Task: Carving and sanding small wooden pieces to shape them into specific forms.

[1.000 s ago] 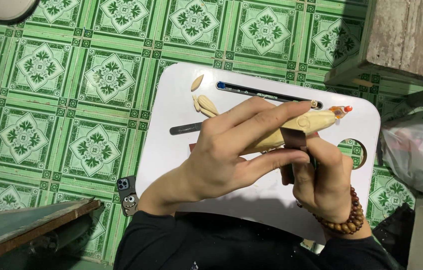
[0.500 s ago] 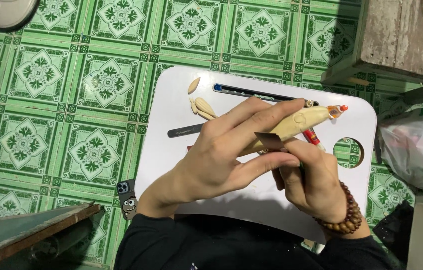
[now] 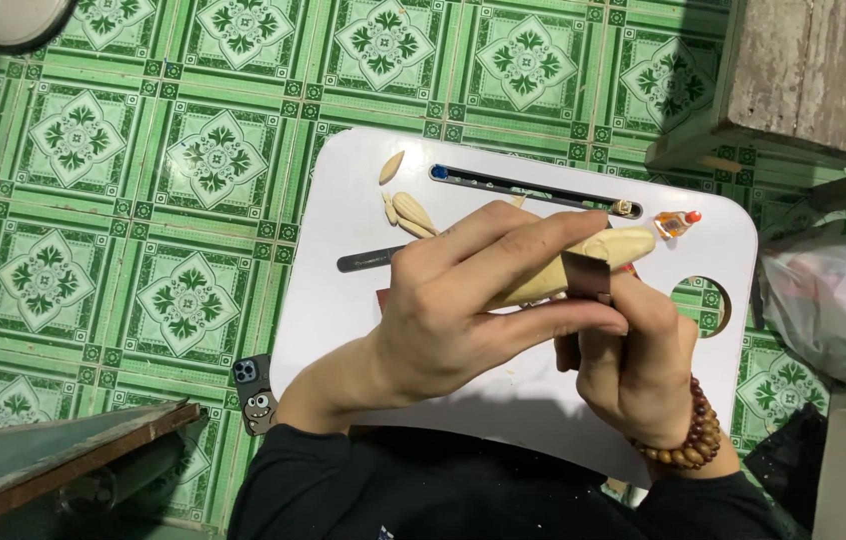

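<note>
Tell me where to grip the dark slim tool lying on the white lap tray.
Take the dark slim tool by its free left end, coming from the left: it lies flat on the white lap tray, and its right part runs under the left hand.

Under me the floor (image 3: 143, 150) is laid with glossy green tiles, each bearing a pale leaf-and-diamond pattern inside a green-and-white border, and the light falls evenly across them. A white desk (image 3: 343, 300) with rounded corners sits low over the tiles, with a weathered grey wooden bench (image 3: 803, 70) at the upper right and a dark wooden board (image 3: 53, 460) edging in at the lower left. A clear plastic bag (image 3: 833, 300) lies crumpled at the right, and a phone in a dark case (image 3: 255, 392) rests on the tiles by the desk's near left corner.
</note>
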